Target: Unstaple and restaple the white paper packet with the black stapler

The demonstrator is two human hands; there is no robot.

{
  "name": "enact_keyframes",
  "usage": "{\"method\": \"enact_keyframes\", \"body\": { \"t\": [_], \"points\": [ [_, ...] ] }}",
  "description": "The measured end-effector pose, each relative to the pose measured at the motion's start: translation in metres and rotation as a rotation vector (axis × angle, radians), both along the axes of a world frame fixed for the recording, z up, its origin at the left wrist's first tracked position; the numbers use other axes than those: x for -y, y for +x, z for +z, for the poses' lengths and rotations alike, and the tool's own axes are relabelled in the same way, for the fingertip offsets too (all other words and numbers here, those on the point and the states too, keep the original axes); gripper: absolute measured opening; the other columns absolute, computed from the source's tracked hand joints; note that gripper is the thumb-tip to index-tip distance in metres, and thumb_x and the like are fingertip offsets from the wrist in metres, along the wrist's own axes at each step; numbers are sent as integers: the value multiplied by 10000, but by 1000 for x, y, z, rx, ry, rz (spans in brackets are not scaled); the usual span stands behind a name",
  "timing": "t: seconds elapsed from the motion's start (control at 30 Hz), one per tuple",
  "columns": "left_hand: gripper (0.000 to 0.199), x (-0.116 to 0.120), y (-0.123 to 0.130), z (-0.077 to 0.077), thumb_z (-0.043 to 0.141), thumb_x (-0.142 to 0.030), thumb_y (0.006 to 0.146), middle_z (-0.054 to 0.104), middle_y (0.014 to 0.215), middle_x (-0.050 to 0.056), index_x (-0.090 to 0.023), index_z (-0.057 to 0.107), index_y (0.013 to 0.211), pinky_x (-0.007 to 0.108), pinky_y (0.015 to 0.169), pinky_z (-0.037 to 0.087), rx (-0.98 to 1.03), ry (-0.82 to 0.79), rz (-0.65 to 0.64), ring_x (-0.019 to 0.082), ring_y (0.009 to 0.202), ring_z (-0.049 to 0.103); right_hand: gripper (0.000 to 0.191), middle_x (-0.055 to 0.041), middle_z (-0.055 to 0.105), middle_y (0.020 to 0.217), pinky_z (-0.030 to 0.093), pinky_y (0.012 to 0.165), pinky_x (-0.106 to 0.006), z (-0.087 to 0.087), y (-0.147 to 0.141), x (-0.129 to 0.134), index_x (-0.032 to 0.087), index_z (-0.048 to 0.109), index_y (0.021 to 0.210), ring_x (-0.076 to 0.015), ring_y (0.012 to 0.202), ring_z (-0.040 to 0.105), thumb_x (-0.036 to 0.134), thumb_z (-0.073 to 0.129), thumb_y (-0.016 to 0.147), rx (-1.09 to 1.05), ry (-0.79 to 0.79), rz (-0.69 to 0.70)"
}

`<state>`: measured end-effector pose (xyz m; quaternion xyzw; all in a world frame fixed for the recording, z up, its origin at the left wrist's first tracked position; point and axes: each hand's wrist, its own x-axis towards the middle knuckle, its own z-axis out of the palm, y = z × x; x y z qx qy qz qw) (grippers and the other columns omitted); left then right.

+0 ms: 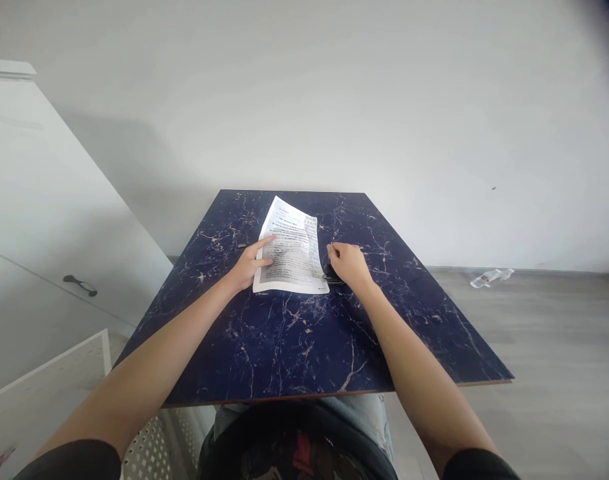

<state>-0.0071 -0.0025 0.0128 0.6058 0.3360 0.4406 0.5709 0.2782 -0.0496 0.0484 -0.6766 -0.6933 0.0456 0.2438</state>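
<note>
A printed sheet of paper (291, 250) lies slightly curled over the dark blue marbled table (294, 347). At its left edge is my left hand (245, 267), the thumb and one finger spread on the print; the remaining fingers are out of sight. My right hand (351, 265) is closed in a fist beside the sheet's lower right edge. A small black object (333, 275) shows beneath this fist, touching or very near the paper's edge. The hand covers most of it, so its kind cannot be made out.
A white cabinet (54, 220) with a dark handle (80, 285) stands at left. On the floor to the right lies a clear plastic bottle (491, 277) by the wall. A black bag or container (297, 440) sits below the table's front edge, near a perforated white surface (151, 450).
</note>
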Motion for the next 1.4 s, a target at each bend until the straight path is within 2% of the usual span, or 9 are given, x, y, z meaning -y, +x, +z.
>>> {"method": "enact_keyframes", "body": {
  "t": [0.13,0.4,0.77,1.1,1.4],
  "points": [
    [769,-2,0,-3,822,-283,707,417,1594,77,-271,573,1435,522,1206,295,-2,9,-10,368,1447,403,406,-106,665,738,270,607,-296,0,-8,-2,193,617,717,-197,649,555,360,383,1004,39,38,-87],
    [775,-1,1,-1,820,-300,713,409,1599,74,-275,564,1444,504,1196,318,-23,22,-3,361,1447,403,359,-109,668,713,297,598,-292,-2,-14,-2,195,641,713,-217,671,596,324,427,970,34,-74,-65],
    [765,0,2,-1,824,-301,711,414,1597,62,-276,575,1434,505,1209,304,-24,41,3,367,1452,395,345,-151,708,853,404,685,-300,-5,-22,-3,183,712,830,-256,797,653,323,437,984,116,-146,-73],
    [758,0,2,0,811,-303,721,392,1610,54,-282,569,1439,504,1212,302,-38,54,-3,365,1465,375,342,-150,694,863,423,668,-323,-4,-23,-3,188,704,837,-267,775,657,339,431,978,114,-178,-86],
    [762,0,2,-1,808,-280,731,400,1606,58,-275,555,1450,498,1200,329,-37,43,-5,361,1446,405,375,-169,714,1017,483,781,-357,0,-32,-2,177,729,1003,-283,890,690,314,380,999,197,-256,-93]
  ]
}}
